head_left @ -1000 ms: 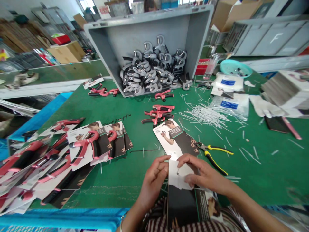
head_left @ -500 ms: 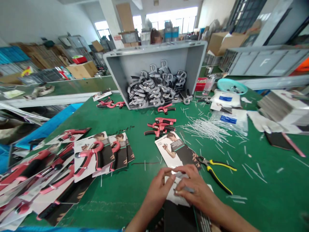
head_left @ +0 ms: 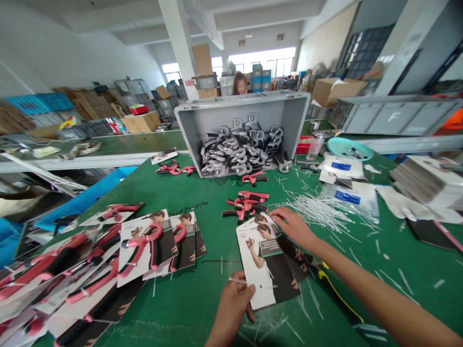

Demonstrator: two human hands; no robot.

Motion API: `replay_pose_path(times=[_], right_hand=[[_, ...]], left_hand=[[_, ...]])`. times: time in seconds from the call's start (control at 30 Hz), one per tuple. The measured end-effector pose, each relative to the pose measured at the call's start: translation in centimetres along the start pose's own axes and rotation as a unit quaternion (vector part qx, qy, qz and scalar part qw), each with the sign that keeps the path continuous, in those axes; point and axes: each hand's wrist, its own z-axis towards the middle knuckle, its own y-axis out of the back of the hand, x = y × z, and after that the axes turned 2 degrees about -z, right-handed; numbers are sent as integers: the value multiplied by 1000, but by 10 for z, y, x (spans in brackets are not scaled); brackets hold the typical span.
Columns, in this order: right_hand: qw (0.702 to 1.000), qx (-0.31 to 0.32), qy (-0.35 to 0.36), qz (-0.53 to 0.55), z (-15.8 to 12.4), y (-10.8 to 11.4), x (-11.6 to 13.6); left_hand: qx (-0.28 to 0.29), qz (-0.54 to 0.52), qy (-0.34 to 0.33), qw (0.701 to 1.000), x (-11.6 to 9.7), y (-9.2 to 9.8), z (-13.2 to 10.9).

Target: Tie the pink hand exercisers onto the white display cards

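My left hand (head_left: 237,301) pinches the lower left edge of a printed card (head_left: 265,262), with a thin white tie (head_left: 240,281) at its fingers. The card lies over another dark card (head_left: 294,253). My right hand (head_left: 292,226) reaches to the cards' upper right corner; its fingertips are near the red-and-black hand grips (head_left: 246,205), and whether they hold anything is unclear. Yellow-and-black pliers (head_left: 336,289) lie partly under my right forearm. A pile of white ties (head_left: 318,209) is behind that arm.
A grey crate (head_left: 242,101) of grey grips stands at the back. Carded red grips (head_left: 141,246) are heaped at left. At right are plastic bags (head_left: 349,195), a teal dish (head_left: 349,148) and a card stack (head_left: 430,178). A person (head_left: 240,84) is behind the crate.
My hands have parted; the right moved up and right, the left down. The card stack they worked over is out of sight, and a card now lies on the earlier one. The view has tilted up.
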Motion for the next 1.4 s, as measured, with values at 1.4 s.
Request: replay_pose_path(times=[1.4], right_hand=[[970, 171, -171, -23, -103, -16, 37]], left_hand=[[61, 321, -185, 927, -56, -5, 75]])
